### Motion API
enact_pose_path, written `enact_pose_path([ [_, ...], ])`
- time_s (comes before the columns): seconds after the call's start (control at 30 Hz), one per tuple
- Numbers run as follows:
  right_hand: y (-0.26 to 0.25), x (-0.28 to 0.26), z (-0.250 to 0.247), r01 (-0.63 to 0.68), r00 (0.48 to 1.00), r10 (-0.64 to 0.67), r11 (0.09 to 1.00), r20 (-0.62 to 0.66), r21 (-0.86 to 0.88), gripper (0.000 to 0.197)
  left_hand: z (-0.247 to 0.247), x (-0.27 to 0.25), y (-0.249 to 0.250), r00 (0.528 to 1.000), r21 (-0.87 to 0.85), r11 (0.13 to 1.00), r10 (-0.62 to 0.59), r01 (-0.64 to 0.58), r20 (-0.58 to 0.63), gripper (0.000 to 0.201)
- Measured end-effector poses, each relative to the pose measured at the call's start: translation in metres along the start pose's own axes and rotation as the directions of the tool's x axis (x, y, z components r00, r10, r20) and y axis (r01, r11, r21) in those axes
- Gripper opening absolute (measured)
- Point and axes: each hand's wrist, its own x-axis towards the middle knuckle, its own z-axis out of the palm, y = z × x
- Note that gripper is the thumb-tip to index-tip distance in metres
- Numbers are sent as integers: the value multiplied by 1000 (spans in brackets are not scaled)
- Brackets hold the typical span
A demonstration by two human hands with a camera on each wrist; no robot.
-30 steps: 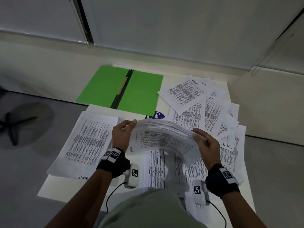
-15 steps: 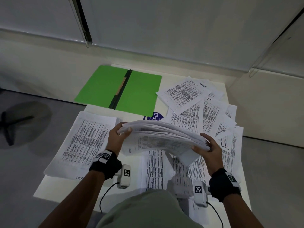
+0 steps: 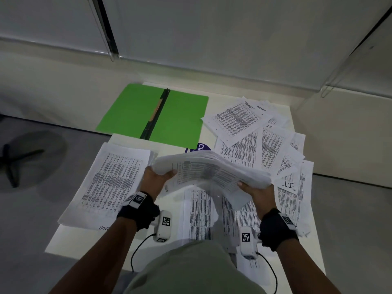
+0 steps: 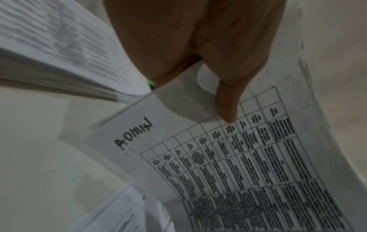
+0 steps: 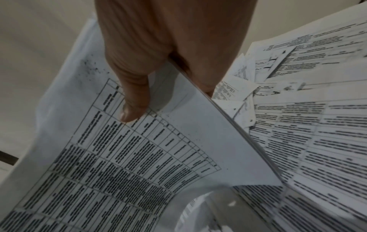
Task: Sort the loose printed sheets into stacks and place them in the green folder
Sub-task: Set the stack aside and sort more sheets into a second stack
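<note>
A thick bundle of printed sheets (image 3: 212, 172) hangs above the table's middle, bowed upward. My left hand (image 3: 158, 177) grips its left end, thumb on the top sheet marked "ADMIN" (image 4: 133, 133). My right hand (image 3: 255, 188) grips the right end, thumb (image 5: 133, 106) on top and fingers underneath. The green folder (image 3: 152, 115) lies open and flat at the far left of the table. A neat stack of sheets (image 3: 110, 183) rests at the near left. Loose sheets (image 3: 265, 143) are scattered over the right side, and more lie under the bundle (image 3: 199, 215).
The small white table (image 3: 70, 240) stands against a pale wall, with grey floor on both sides. A purple round sticker (image 3: 199, 147) shows beside the folder. A black chair base (image 3: 14, 162) stands on the floor at left. Wrist camera units and cables hang near my forearms.
Both hands have raised the bundle a little and carried it slightly forward toward the folder. My grip on each end is unchanged.
</note>
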Motion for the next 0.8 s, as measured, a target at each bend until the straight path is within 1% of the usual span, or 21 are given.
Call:
enact_pose_path([
  [0.03,-3,-1,-1,28,999,-28,999,15,15,38,0,-1,7,1000,-18,999,29,-29,-1,28],
  [0.1,-2,-5,-3,47,999,-48,999,20,25,42,-4,-2,10,999,-56,997,48,-48,-5,29],
  [0.17,6,-10,-6,7,1000,-7,1000,11,-9,45,-9,-3,-4,1000,-39,999,2,-1,5,32],
  [0.2,11,-14,-8,-30,999,30,999,14,-44,50,-12,-5,-12,999,7,999,-34,34,17,37],
  [0.23,14,-17,-11,-47,998,50,994,27,-97,56,-15,-9,-18,998,37,998,-60,59,29,41],
  [0.27,14,-18,-13,-37,998,45,987,47,-156,56,-17,-11,-22,996,42,996,-86,85,28,39],
  [0.33,-1,-18,-16,37,995,-14,970,95,-240,46,-18,-12,-21,992,38,993,-116,115,43,31],
  [0.4,-26,-14,-15,88,991,-55,954,121,-288,48,-16,-12,-12,994,66,992,-106,104,28,28],
  [0.47,-54,-7,-8,151,982,-86,897,169,-416,54,-14,-10,-5,998,123,991,-63,61,18,29],
  [0.5,-66,-2,-1,203,969,-90,821,229,-534,59,-11,-10,0,999,171,985,-37,34,13,22],
  [0.53,-76,2,7,267,950,-70,690,304,-673,67,-7,-10,7,1000,218,976,16,-21,25,13],
  [0.57,-82,6,17,329,927,-18,516,374,-791,74,-2,-10,16,995,252,963,82,-94,56,12],
  [0.6,-84,10,26,379,906,49,347,421,-858,78,5,-12,25,983,269,947,156,-177,97,19],
  [0.63,-85,13,35,417,890,99,214,444,-883,75,13,-14,38,963,280,924,229,-261,141,24],
  [0.67,-86,15,42,450,879,108,133,464,-883,66,19,-15,49,935,290,892,306,-347,177,25],
  [0.7,-86,16,47,477,871,81,100,485,-873,50,24,-16,60,900,309,846,390,-434,195,26],
  [0.73,-88,16,50,503,862,28,87,507,-860,35,27,-16,70,858,347,784,473,-514,202,27],
  [0.77,-89,15,52,516,856,-21,74,516,-854,22,27,-17,81,821,384,728,532,-569,207,27],
  [0.8,-90,13,52,524,852,-66,72,520,-849,17,25,-16,89,804,399,703,558,-589,203,34],
])
